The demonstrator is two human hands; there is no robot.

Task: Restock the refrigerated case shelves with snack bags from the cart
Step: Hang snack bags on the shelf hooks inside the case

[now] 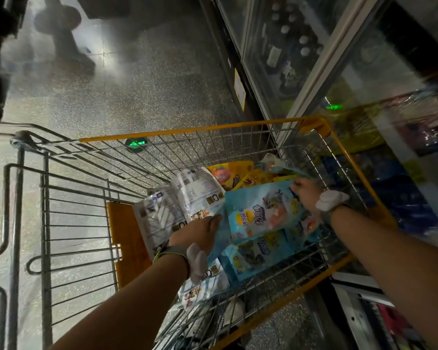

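Reaching down into the wire cart [187,127], both hands meet on 1 light-blue snack bag [261,210] lifted above the rest of the load. The left hand [200,233] takes the bag's lower left edge, its fingers curled under the film with the thumb on top. The right hand [305,193] pinches the bag's upper right corner, fingers closed on it. Each wrist wears a band with a white device.

Just beneath the held bag lies a second blue bag [258,256], flat in the basket, and another blue one shows partly beside it under the right wrist. To the left, 2 white bags [185,198] with printed backs and barcodes lean against each other, touching the held bag's left edge; 1 more white bag [202,289] sits nearer, below the left wrist. At the far end of the basket a heap of yellow-orange bags [235,173] rests against the front wire wall, with a pale blue packet [276,162] on top of them. The cart's rim is orange, and an orange flap [127,238] stands upright at the basket's near-left side.

Beyond the cart stretches a speckled floor [137,72]. Along the right runs the refrigerated case [364,84]; behind its glass doors, blurred bottles and coloured packages stand on the shelves.
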